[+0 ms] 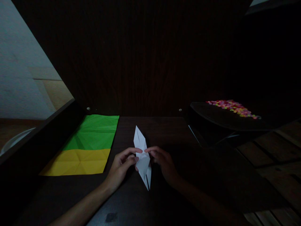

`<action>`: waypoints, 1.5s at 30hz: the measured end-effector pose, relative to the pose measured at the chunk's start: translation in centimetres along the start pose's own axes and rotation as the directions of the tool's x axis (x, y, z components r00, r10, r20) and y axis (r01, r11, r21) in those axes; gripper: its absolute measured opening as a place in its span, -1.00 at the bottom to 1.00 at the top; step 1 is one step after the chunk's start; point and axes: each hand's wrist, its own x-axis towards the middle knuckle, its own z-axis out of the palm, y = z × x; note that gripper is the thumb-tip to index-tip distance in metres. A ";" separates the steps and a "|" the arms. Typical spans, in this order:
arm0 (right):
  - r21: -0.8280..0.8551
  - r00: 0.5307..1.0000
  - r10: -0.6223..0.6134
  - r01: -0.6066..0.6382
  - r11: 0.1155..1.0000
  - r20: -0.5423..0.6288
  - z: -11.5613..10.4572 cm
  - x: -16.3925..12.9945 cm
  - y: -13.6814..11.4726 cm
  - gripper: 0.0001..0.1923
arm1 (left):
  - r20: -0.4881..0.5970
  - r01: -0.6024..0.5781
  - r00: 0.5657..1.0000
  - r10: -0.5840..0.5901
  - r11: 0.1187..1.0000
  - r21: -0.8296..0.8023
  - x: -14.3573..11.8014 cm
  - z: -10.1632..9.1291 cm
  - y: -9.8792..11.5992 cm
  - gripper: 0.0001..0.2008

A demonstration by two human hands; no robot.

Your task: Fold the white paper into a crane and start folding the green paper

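Note:
A white folded paper (pixel 143 164), long and narrow with pointed ends, is between my two hands above the dark wooden surface. Its lower end splits into two slim points, and the upper end shows a slit down its middle. My left hand (pixel 124 161) grips the left edge, index finger across the front and thumb just below. From the other side my right hand (pixel 162 160) pinches the right edge near the middle, its index fingertip on the paper. Some of the right fingers are lost in shadow.
Creased green paper (pixel 94 131) and yellow paper (pixel 77 161) lie at the left beside a raised dark edge (pixel 47 125). An upright dark panel (pixel 141 62) stands behind. Small pink, red and yellow pieces (pixel 232 107) rest on a black surface (pixel 211 114) at the right.

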 end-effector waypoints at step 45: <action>-0.075 0.991 -0.049 0.039 0.996 -0.128 0.7 0.0 0.1 -0.81 | 0.034 -0.133 0.991 0.130 0.984 0.118 -0.1 0.7 -0.7 -0.66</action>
